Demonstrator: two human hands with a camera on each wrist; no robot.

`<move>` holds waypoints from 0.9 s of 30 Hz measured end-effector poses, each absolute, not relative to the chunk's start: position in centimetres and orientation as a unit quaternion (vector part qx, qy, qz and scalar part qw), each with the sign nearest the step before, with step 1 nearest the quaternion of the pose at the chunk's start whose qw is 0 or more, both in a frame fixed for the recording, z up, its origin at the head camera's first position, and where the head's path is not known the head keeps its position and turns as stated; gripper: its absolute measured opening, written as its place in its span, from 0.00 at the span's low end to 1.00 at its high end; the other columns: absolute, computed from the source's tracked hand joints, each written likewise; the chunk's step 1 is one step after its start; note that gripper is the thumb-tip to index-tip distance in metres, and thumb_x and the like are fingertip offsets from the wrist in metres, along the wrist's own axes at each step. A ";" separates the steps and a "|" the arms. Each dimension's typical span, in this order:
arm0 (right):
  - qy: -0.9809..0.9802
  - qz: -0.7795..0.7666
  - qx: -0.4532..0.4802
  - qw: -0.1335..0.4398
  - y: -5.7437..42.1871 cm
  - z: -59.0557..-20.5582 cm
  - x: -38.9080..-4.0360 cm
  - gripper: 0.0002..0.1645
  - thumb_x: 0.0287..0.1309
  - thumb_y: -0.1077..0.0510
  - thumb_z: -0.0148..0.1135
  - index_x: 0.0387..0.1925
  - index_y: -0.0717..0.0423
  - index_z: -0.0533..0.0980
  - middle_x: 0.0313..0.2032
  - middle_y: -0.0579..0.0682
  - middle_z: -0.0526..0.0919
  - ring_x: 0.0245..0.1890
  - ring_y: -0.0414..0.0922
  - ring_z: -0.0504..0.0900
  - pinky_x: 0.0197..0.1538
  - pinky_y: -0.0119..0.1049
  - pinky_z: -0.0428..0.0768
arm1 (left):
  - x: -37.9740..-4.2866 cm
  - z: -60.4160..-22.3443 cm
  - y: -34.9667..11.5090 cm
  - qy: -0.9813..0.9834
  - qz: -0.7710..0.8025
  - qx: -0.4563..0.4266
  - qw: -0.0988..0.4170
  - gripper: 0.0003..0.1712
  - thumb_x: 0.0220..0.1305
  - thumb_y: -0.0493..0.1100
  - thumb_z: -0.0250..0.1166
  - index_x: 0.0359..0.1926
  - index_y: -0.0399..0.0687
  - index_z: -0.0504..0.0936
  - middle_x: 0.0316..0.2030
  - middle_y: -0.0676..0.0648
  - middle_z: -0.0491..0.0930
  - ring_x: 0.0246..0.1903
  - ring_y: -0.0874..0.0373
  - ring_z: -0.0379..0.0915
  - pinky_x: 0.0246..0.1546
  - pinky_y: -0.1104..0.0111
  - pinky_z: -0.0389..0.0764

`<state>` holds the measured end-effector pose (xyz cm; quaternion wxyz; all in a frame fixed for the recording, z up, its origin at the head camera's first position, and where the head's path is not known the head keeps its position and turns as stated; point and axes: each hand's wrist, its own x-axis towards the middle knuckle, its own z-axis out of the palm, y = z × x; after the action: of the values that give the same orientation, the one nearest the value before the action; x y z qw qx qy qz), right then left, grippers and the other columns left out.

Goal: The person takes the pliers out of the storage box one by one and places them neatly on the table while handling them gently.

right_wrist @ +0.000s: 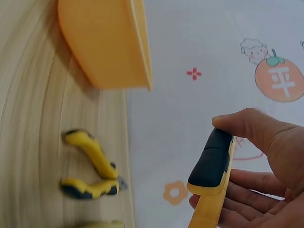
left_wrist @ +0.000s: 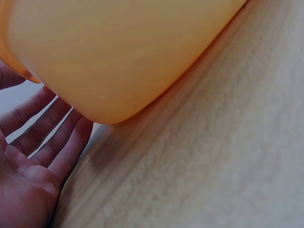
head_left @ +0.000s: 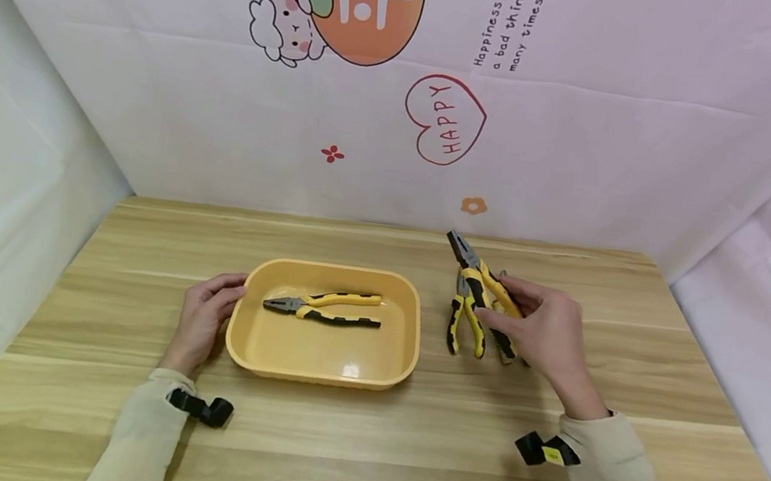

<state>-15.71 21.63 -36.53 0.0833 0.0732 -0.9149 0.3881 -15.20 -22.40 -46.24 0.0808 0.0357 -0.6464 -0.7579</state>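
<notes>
A pair of pliers (head_left: pixel 463 249) with black and yellow handles is held up by my right hand (head_left: pixel 545 329), thumb and fingers gripping the handles. In the right wrist view, the thumb presses a black handle grip (right_wrist: pixel 209 164). Below it, smaller yellow-and-black pliers (head_left: pixel 478 344) lie on the table. Another tool beside them is mostly hidden by my right hand. My left hand (head_left: pixel 201 321) touches the left side of a yellow plastic bin (head_left: pixel 318 379), its fingers fairly straight against the wall. Inside the bin lie pliers (head_left: pixel 314 307), head pointing left.
The wooden table (head_left: pixel 334 468) meets a white printed cloth (head_left: pixel 175 89) at its back edge. More white cloth hangs at left and right. A yellowish tool part (right_wrist: pixel 102 224) shows at the bottom of the right wrist view.
</notes>
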 end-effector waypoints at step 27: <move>-0.941 0.326 -0.024 0.091 28.6 -38.9 -16.3 0.37 0.54 0.44 0.78 0.56 0.67 0.81 0.46 0.66 0.86 0.43 0.61 0.86 0.31 0.27 0.78 | -15.1 -46.5 -22.4 -0.660 -0.745 0.046 0.086 0.20 0.71 0.33 0.62 0.56 0.16 0.75 0.39 0.52 0.86 0.40 0.61 0.83 0.42 0.72 0.85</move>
<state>-16.25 28.63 -38.85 0.0908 -0.0236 -0.9407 0.3261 -15.14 -22.37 -46.47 0.0863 0.0456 -0.6604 -0.7445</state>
